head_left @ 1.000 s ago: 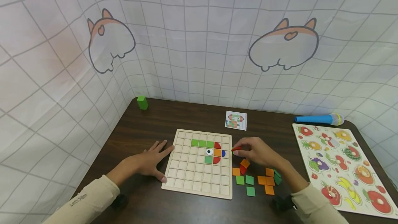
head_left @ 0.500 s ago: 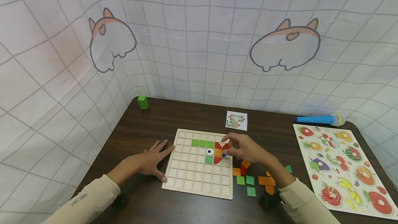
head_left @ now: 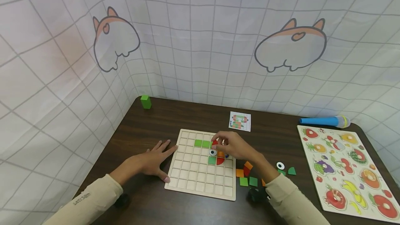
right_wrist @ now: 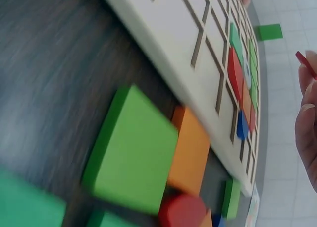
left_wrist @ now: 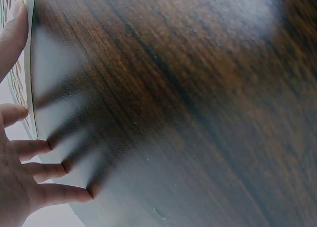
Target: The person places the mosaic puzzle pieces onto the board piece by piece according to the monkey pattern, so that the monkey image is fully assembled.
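My right hand (head_left: 233, 145) is over the right part of a wooden grid board (head_left: 187, 177), pinching a red curved piece (right_wrist: 305, 63) between thumb and fingertips. Under and beside it lie a row of green squares (head_left: 198, 143), a round eye piece (head_left: 213, 152), an orange square (head_left: 221, 154), a red quarter-circle (head_left: 220, 161) and a teal-green square (head_left: 211, 160). The hand covers part of this group. My left hand (head_left: 153, 161) is spread on the table at the board's left edge, thumb and index finger touching the rim.
Loose pieces lie right of the board, among them a green square (head_left: 243, 182), an orange square (head_left: 239, 173) and another eye piece (head_left: 280, 166). A printed pattern card (head_left: 240, 121) lies behind. Further out are a toy microphone (head_left: 322, 122), a fruit puzzle (head_left: 334, 162) and a green block (head_left: 146, 102).
My right hand has moved left from beside the board's right edge to over the coloured pieces, carrying the red piece. The left hand stays in place. An eye piece by the right forearm has come into view.
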A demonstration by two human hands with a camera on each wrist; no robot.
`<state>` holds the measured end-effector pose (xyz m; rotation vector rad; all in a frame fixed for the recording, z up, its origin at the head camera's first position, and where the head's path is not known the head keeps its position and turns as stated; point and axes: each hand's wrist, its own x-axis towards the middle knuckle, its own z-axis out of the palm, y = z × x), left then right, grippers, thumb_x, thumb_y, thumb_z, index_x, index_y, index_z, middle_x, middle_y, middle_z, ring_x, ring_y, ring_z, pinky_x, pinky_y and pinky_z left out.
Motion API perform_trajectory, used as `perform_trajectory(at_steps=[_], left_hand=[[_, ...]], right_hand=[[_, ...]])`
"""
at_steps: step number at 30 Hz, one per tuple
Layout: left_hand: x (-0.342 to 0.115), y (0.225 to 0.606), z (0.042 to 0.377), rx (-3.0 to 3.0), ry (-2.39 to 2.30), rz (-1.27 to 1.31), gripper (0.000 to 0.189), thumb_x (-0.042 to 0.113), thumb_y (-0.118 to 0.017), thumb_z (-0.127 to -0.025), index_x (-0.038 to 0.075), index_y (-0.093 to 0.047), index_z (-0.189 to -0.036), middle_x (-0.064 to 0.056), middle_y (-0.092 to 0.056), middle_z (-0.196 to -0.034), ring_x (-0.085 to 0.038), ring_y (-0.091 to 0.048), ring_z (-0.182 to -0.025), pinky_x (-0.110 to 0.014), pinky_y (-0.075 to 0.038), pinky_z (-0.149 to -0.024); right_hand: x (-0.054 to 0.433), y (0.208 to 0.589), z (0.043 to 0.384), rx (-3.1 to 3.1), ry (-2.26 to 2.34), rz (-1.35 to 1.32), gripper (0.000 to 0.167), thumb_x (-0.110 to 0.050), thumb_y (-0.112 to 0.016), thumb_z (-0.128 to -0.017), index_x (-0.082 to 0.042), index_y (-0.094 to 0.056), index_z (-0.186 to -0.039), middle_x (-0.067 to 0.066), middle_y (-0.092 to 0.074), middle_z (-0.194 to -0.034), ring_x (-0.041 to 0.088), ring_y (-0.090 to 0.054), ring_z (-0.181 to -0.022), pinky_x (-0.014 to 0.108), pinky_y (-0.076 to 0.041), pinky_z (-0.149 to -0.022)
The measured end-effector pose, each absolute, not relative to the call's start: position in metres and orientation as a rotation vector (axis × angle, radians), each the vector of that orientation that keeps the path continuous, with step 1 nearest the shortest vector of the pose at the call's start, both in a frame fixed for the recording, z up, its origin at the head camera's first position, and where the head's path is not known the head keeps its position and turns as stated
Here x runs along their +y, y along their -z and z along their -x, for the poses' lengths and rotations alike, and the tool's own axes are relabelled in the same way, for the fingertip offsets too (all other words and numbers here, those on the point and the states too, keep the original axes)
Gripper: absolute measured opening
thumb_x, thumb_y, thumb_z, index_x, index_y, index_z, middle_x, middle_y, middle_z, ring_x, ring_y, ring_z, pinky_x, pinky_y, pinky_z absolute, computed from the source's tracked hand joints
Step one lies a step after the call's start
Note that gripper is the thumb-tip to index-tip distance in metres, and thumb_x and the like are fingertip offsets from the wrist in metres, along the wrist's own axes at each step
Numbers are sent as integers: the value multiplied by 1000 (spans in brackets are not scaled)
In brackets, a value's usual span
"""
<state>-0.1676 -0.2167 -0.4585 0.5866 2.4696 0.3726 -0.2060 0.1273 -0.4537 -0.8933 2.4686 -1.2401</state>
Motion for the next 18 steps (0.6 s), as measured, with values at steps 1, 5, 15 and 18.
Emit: perform_trajectory(at_steps=[1,5,15,18], left_hand=[[-217,458,167,2468,-376,-586,119,59,-81,-72,23,-12,-163,-19,2,-169,-49,1,-153,-80,-18,-108],[-217,458,167,2470,-372,-583,119,59,-81,-72,24,-12,-163,-18,2,-169,-49,1,-153,-79,-18,-108],[-216,461,170,2476,-347,-570,120,61,-81,-71,25,-13,-163,-17,0,-169,-48,0,-154,-78,-18,-109],[-217,461,170,2474,-344,-565,120,61,-81,-71,25,-13,-163,-17,1,-169,-48,1,-154,-78,-18,-109]], right_hand=[[124,455,207,2463,1246,889,28,-20,-73,-94,-3,-69,-116,2,-65,-88,9,-52,-59,23,-44,-54],[111,457,211,2455,1248,862,31,-21,-76,-91,-3,-72,-115,1,-67,-88,8,-52,-57,22,-42,-51],[76,462,222,2402,1223,782,30,-11,-74,-91,-3,-70,-120,4,-69,-89,23,-66,-59,25,-48,-52],[65,466,226,2414,1194,749,28,-9,-73,-91,-5,-70,-118,3,-69,-87,16,-63,-58,24,-47,-55]])
